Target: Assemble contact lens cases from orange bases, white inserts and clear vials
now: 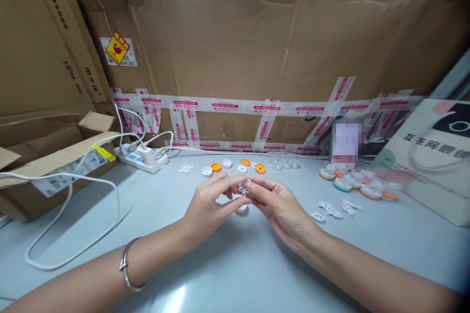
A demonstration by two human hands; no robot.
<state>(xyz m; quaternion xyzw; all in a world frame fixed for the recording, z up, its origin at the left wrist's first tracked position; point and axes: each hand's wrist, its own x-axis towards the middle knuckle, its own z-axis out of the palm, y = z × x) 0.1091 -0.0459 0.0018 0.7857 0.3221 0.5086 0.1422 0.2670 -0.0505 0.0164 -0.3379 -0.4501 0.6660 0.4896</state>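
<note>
Near the middle of the view, my left hand (213,203) and my right hand (281,203) meet around a small white plastic piece (243,189). Fingers of both hands pinch it, and they hide part of its shape. Just below the fingertips a round ring-like part (241,209) shows, partly covered by my left hand. Beyond the hands lie orange discs (260,168) and white discs (207,171). Flat white perforated pieces (330,209) rest on the table to the right of my right hand.
A power strip (157,164) with white cables and an open cardboard box (55,156) stand left. Small clear parts (284,161) lie behind the hands. Round clear-topped pieces (362,184) sit right, near a leaning printed box (429,156). Large cardboard (235,49) walls the back.
</note>
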